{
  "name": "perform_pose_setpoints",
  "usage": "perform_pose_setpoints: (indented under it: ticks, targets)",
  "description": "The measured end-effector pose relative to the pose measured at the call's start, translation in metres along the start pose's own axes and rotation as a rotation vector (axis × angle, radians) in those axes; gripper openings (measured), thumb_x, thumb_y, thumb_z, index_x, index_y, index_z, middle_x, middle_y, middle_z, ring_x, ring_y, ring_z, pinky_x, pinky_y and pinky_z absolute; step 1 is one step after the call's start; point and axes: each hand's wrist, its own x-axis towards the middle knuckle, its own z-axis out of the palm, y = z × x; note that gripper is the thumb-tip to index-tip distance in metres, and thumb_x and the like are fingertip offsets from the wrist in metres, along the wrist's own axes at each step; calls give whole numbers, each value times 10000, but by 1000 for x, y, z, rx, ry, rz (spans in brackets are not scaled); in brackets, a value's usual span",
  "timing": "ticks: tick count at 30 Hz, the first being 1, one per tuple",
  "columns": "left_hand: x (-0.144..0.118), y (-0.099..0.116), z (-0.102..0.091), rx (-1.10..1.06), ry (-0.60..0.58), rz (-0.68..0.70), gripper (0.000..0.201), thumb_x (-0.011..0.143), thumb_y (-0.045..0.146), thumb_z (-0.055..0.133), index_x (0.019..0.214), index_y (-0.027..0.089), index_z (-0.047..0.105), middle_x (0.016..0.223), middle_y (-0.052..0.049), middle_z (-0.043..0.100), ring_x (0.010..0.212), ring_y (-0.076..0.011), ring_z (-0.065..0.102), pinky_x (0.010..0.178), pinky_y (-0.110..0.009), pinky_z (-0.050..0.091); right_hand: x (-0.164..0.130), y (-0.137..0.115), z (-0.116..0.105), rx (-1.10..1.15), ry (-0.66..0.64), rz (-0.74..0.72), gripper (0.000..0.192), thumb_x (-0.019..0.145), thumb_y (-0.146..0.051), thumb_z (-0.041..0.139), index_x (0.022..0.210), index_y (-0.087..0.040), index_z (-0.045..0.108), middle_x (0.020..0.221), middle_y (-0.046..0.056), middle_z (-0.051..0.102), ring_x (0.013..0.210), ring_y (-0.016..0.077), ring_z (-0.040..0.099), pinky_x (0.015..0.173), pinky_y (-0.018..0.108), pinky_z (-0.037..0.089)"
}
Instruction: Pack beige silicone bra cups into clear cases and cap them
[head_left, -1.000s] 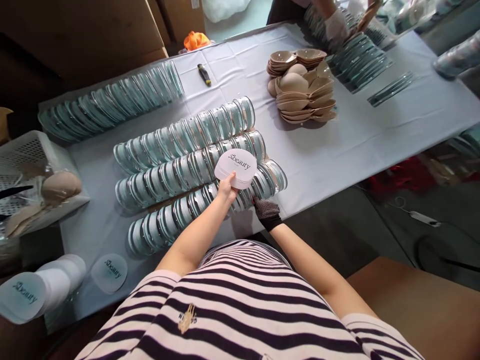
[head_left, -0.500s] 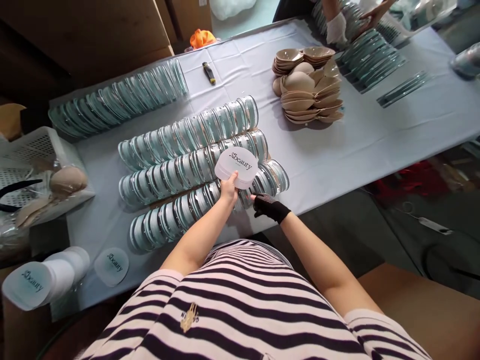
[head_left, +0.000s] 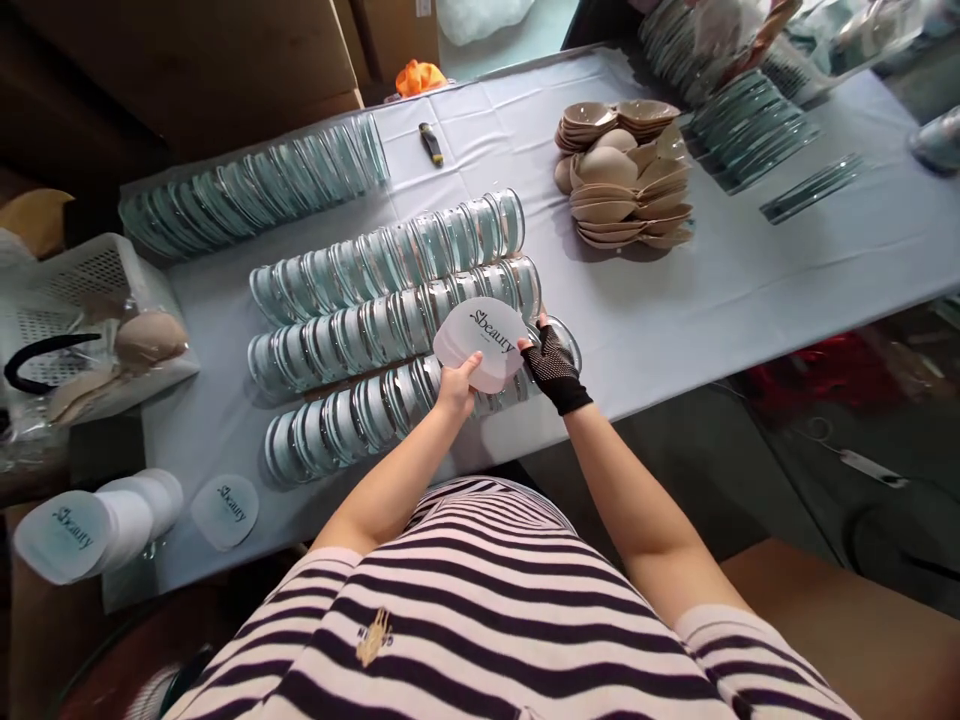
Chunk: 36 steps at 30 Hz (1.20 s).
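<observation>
Head view: "Sbeauty" card stack (head_left: 480,340) in left hand (head_left: 455,385)

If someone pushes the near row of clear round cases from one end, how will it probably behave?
The near row of clear cases leans edge on edge, so a push would likely slide or topple it like dominoes. The cases look thin and light. The left hand holds a stack of cards above it.

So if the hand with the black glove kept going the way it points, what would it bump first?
Probably the white Sbeauty card stack that the left hand holds; the right hand already seems to touch its edge.
</observation>
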Motion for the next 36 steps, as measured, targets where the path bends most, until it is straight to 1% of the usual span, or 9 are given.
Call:
perform_pose_setpoints:
  ticks: [3,6,9,13,15,19,22,31,36]
  targets:
    - [-12,7,-18,5,42,7,428,731,85,778,1134,196,688,1115,-74,751,1137,-241,675,1009,-374,535,-15,-28,12,-106,6,-167,588,907,-361,517,1440,-117,488,1519,179,437,1418,317,374,1146,471,345]
    - [-16,18,-35,54,34,-11,430,701,67,797,1099,202,703,1096,-78,755,1115,-254,683,977,-377,555,-42,-55,34,-89,-34,-225,462,929,-333,471,1340,-158,587,1409,154,554,1306,290,501,1071,411,428]
    - [-18,34,-49,77,18,-64,417,717,82,792,1107,203,706,1040,-64,768,1079,-248,698,941,-361,575,-51,-65,46,17,-6,22,433,947,-322,401,1260,-131,631,1161,153,693,1071,257,642,924,351,517]
    - [-10,63,-58,-53,62,-77,480,755,85,773,1208,209,672,1095,-54,762,1087,-218,700,960,-322,567,-63,-45,28,50,431,327,503,943,-439,407,1246,-105,631,1159,178,695,1052,282,654,837,369,545]
    - [-1,73,-56,-112,89,-86,482,783,85,751,1236,221,659,1148,-52,749,1107,-214,694,969,-323,566,-87,-31,19,-14,474,327,519,922,-518,453,1173,-120,671,1094,167,719,995,285,668,811,363,541]
    - [20,71,-36,-155,30,-153,416,852,104,683,1246,233,657,1199,-45,733,1156,-216,673,980,-348,567,-153,-14,32,-216,234,330,481,918,-512,467,1104,-142,710,975,141,747,898,280,684,778,339,513]
    - [31,57,-22,-170,-2,-188,382,869,83,648,1233,198,662,1196,-58,734,1171,-205,665,988,-336,561,-178,-13,54,-338,42,318,436,960,-420,402,1146,-168,705,1017,124,748,913,268,686,777,321,485]
    - [40,38,-28,-152,48,-224,412,824,52,695,1213,186,669,1177,-67,742,1131,-200,688,971,-303,569,-88,-37,74,-468,-352,269,427,990,-457,410,1298,-200,553,1078,118,728,967,245,684,748,301,432]
    - [42,38,-30,-145,82,-272,453,792,69,737,1222,194,667,1167,-76,745,1115,-224,697,956,-338,585,-90,-29,72,-482,-377,277,334,1000,-337,354,1205,-188,571,1042,108,730,897,233,692,727,301,433]
